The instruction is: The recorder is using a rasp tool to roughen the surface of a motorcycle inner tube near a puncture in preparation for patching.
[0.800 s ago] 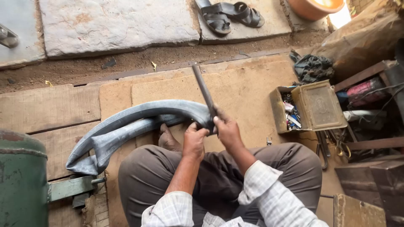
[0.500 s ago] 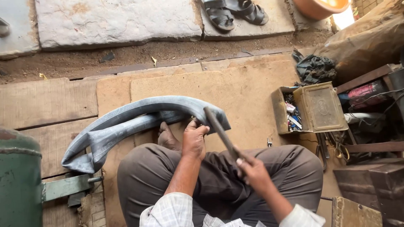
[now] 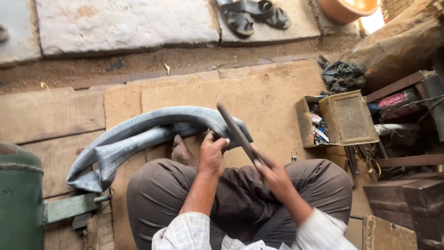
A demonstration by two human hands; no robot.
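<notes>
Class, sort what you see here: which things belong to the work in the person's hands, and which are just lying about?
In use:
left hand pressing the grey rubber inner tube
right hand gripping the flat metal file

Lying about:
pair of sandals
open metal toolbox
dark rag
orange basin
green tank

The scene is lit by soft, warm daylight, quite even, without hard shadows. At 1 o'clock a strong white glare burns out the spot beside the orange basin (image 3: 348,8). The corner at 4 o'clock is dim, its details hard to read. The right hand (image 3: 276,176) is a little blurred. Toward the edges the lines bend slightly, as with a wide lens.
</notes>
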